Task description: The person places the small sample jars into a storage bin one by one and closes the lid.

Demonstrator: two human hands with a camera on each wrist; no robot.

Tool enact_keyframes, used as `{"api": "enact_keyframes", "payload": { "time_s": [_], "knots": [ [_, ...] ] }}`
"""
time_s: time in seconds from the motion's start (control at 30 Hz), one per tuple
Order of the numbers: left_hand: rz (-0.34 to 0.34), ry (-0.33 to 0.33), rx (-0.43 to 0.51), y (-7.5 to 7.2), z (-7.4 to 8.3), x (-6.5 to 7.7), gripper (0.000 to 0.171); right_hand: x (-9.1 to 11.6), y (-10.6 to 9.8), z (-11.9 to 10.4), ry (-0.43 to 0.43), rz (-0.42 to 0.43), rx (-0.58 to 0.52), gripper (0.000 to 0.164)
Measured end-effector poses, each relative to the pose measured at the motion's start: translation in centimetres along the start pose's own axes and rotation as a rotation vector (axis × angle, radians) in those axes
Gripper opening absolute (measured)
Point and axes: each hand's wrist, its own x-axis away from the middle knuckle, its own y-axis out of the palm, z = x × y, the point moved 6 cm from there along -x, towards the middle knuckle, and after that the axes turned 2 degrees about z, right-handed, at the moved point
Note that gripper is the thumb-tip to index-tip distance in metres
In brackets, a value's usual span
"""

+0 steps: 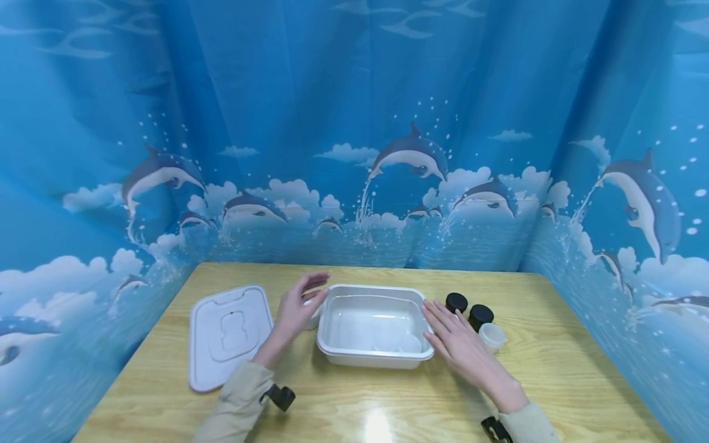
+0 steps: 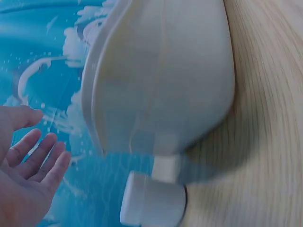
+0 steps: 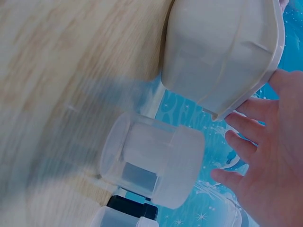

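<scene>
Two open hands flank a white rectangular plastic tray mid-tabletop.

The left hand at the tray's 9 o'clock and the right hand at its 3 o'clock rim each have a loose grip, fingers apart, clamping nothing. Bare light wooden tabletop lies toward 6 o'clock. A flat white plastic lid sits farther at 9; two black-capped jars and a frosted translucent jar crowd 3 o'clock.

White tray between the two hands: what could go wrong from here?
The left hand is open beside the white tray, close to a small white jar at its corner; a sweep could knock it. The right hand lies by two black-lidded jars and a clear jar, which it may nudge.
</scene>
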Motion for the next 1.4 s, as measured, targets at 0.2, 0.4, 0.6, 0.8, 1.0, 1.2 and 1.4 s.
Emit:
{"api": "enact_keyframes", "payload": {
  "time_s": [0.2,0.4,0.6,0.8,1.0,1.2,1.4],
  "knots": [
    [0.025,-0.013,-0.133,-2.1,-1.5,0.6,0.044,0.0,0.1,0.1,0.01,-0.02,-0.008,0.055],
    [-0.01,-0.073,-0.256,-2.8,-3.3,1.5,0.052,0.0,-0.1,0.0,-0.005,0.0,-0.006,0.055],
    [-0.079,-0.193,-0.313,-2.8,-5.3,1.8,0.059,0.0,0.0,0.1,-0.005,-0.008,0.0,0.055],
    [-0.096,-0.257,-0.327,-2.6,-6.4,2.3,0.061,0.0,0.1,0.1,-0.008,-0.002,-0.005,0.055],
    [-0.051,-0.263,-0.322,-2.7,-6.6,2.2,0.056,0.0,0.2,0.1,-0.005,0.002,-0.009,0.055],
    [-0.016,-0.28,-0.277,-3.1,-5.7,1.8,0.055,0.1,0.1,0.1,-0.011,0.013,-0.009,0.054],
    [-0.014,-0.255,-0.253,-3.6,-4.1,1.3,0.053,0.1,0.2,0.3,0.015,-0.035,-0.017,0.056]
  ]
}}
